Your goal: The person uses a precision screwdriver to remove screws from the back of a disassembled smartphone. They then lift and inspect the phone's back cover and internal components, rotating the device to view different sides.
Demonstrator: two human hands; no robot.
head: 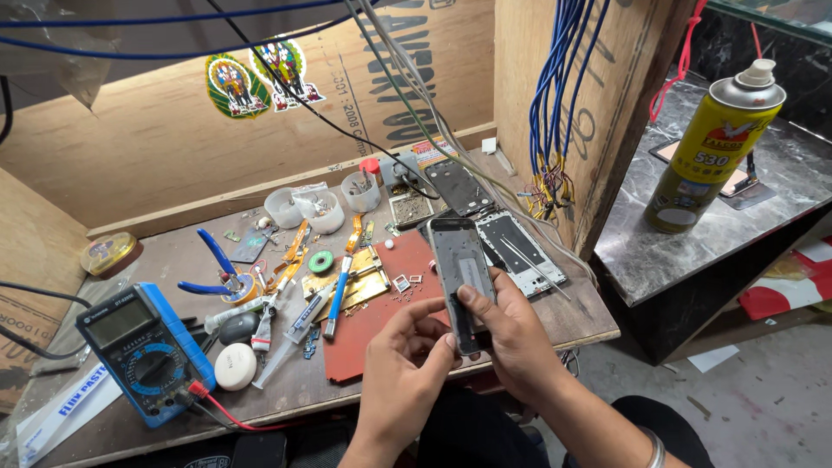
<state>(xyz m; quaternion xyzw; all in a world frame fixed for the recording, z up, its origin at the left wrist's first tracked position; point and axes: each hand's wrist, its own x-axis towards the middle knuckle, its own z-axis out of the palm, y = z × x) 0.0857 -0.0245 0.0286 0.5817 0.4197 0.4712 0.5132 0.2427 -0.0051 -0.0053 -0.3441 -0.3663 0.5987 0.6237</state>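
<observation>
Left hand (406, 368): nearest the camera, fingers curled, fingertips pressed to the lower left edge of the phone frame (461, 279); it steadies rather than carries.
Right hand (513, 334): wrapped round the frame's lower right side, thumb laid across its face; a closed grip that bears the weight.
Phone frame: dark and stripped, held upright and tilted toward the camera, probably so its face can be read; it hangs just above the near edge of the red mat (381, 322).
Red mat: lies on the worktop (113, 433), under and left of the frame; small screws and metal trays rest on it, likely kept there so they show against the colour.
White phone shell (523, 251): just behind and right of the frame, lying flat and opened, with tweezers (533, 266) across it.
Blue multimeter (143, 351): far left of the frame, at the worktop's near edge, with its red lead trailing toward the front.
Blue-handled pliers (215, 269): left of the frame, beyond the multimeter.
Small plastic cups (316, 208): behind and left of the frame; contents too small to tell.
Yellow spray can (712, 143): well right of the frame, upright on a dark stone shelf.
Hidden: the frame's lower end sits behind both hands; palms and most right fingers are out of sight.
Cut off: both forearms leave at the bottom edge.
Unclear: tiny parts on the mat blur together.
</observation>
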